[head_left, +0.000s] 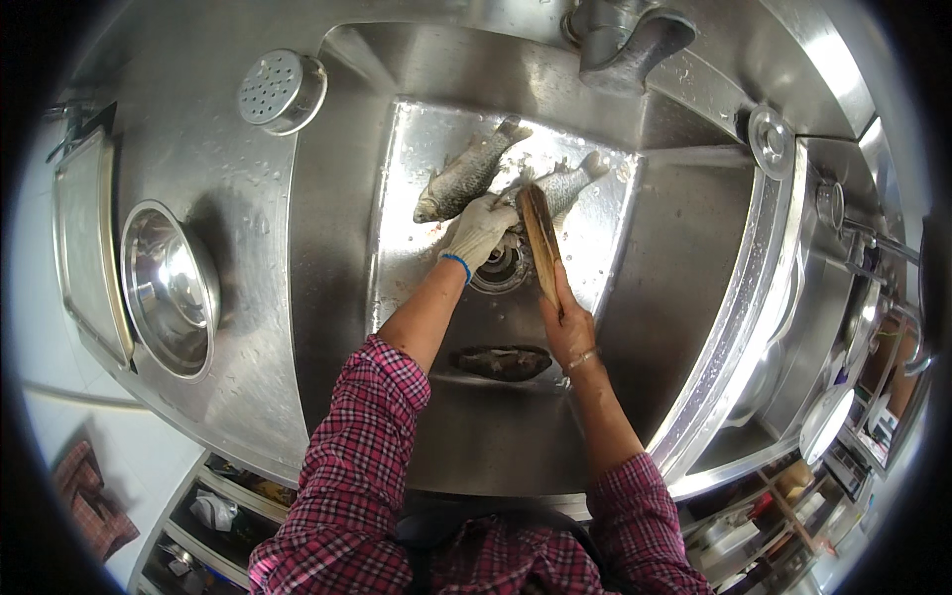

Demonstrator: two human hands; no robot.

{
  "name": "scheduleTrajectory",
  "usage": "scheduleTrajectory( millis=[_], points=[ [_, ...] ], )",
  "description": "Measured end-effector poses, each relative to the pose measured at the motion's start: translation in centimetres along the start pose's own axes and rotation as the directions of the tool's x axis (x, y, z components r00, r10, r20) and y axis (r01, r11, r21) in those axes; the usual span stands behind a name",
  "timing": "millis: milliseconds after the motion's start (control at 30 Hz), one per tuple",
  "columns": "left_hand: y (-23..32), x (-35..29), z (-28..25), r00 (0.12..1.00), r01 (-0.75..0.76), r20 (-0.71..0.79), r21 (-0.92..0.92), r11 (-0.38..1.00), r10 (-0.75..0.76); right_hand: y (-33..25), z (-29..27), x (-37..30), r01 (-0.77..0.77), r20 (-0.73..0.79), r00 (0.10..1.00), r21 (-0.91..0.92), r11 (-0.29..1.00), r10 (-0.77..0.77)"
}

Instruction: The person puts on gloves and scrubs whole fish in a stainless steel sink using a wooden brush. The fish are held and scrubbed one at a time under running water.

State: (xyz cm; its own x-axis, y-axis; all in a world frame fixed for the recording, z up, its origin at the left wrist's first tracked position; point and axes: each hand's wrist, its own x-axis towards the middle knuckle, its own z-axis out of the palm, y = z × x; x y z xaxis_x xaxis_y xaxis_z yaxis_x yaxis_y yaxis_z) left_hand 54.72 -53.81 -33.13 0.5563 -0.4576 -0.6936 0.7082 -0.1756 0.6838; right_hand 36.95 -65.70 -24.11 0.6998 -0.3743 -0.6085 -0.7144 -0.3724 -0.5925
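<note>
My left hand, in a white knit glove with a blue cuff, is closed at the head end of a silvery fish. Its fingers are partly hidden behind the tool. In my bare right hand is a long, flat wooden tool, its far end lying over the same fish. Which kind of tool it is, I cannot tell. A second, darker-backed fish rests just left, beside the glove. Nearer me, another dark fish lies by the sink's front wall. The drain shows between my hands.
Steel walls of the sink surround my hands, with a faucet at the far side. On the left counter stand a perforated round canister, a steel bowl and a tray. A round lid sits at the right rim.
</note>
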Motion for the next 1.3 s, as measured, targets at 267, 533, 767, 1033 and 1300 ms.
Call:
scheduleTrajectory(
  millis=[267, 533, 767, 1033, 1300],
  points=[
    [0.1, -0.2, 0.5, 0.992, -0.128, 0.018, 0.185, 0.974, 0.127, 0.3, -1.6, 0.7, 0.099, -0.078, 0.993, 0.096, 0.99, -0.092],
    [-1.9, 0.3, 0.8, 0.979, -0.174, -0.075, 0.199, 0.965, 0.192, 3.1, -1.3, -0.7, 0.172, 0.002, 0.984, 0.236, 0.956, -0.178],
    [-2.9, 0.9, 1.3, 0.942, -0.263, -0.113, 0.335, 0.905, 0.315, 2.7, -0.1, 0.8, 0.182, -0.066, 0.983, 0.211, 0.96, -0.172],
    [-2.6, 1.1, 1.7, 0.925, -0.276, -0.126, 0.421, 0.864, 0.358, 0.0, -1.5, 1.8, -0.12, 0.102, 0.991, 0.439, 0.891, 0.083],
    [-1.8, 0.4, 2.6, 0.914, -0.278, -0.129, 0.489, 0.827, 0.384, -1.7, -5.1, 1.5, -0.31, 0.234, 0.948, 0.54, 0.782, 0.214]
  ],
)
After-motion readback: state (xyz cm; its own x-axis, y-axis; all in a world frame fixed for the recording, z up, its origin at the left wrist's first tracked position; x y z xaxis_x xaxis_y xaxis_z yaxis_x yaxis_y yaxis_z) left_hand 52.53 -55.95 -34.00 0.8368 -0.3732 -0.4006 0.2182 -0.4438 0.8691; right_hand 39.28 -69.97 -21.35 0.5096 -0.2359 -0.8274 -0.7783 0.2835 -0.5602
